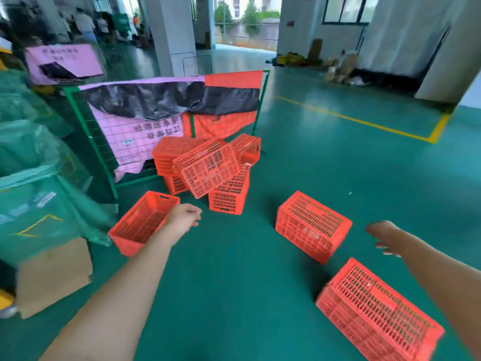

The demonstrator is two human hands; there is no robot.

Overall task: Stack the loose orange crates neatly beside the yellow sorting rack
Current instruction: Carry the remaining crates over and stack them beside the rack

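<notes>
A green wire cage (89, 142) draped in pink and black sheeting is standing at middle left, and a cardboard box (54, 277) is sitting at lower left. A jumbled pile of orange crates (208, 168) is leaning against the cage at centre. An open crate (140, 222) is resting left of centre on the green floor (234, 282). An upturned crate (312, 225) is lying at right and a nearer crate (377, 313) at lower right. The left hand (185, 217) is hovering by the open crate's corner, fingers loosely curled, gripping nothing. The right hand (382, 234) is reaching just right of the upturned crate, fingers drooping, likewise empty.
</notes>
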